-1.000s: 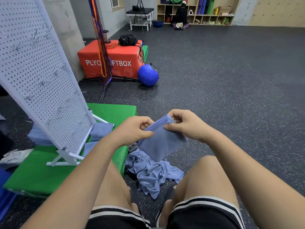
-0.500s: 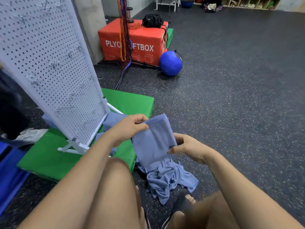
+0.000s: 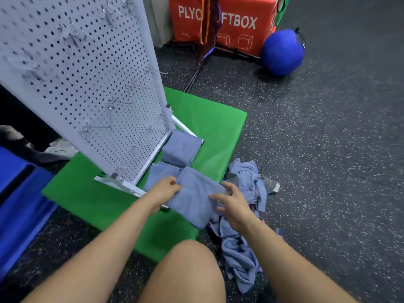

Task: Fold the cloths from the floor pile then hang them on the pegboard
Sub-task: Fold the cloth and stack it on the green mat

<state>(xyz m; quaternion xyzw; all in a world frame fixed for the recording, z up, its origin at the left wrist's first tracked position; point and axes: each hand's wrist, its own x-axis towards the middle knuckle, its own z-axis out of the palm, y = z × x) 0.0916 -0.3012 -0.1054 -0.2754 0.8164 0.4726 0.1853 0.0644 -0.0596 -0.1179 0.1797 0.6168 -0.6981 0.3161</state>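
A folded blue cloth [image 3: 194,197] hangs low over the green mat [image 3: 209,127], close to the foot of the white pegboard [image 3: 83,79]. My left hand [image 3: 165,189] pinches its upper left edge. My right hand [image 3: 231,202] is at its right edge with fingers spread; whether it grips the cloth I cannot tell. Two folded blue cloths [image 3: 180,147] lie on the mat beside the pegboard's base. The loose pile of blue cloths [image 3: 244,237] lies crumpled on the dark floor to the right of the mat, beneath my right forearm.
Metal hooks stick out of the pegboard. An orange plyo box [image 3: 238,22] and a blue ball [image 3: 282,53] stand at the back. A blue mat [image 3: 19,193] lies at the left. My bare knee [image 3: 188,270] is in the foreground.
I have leaned forward and down toward the mat. The folded cloth has gone from chest height down to the pegboard's base, and my right hand has shifted to its right edge.
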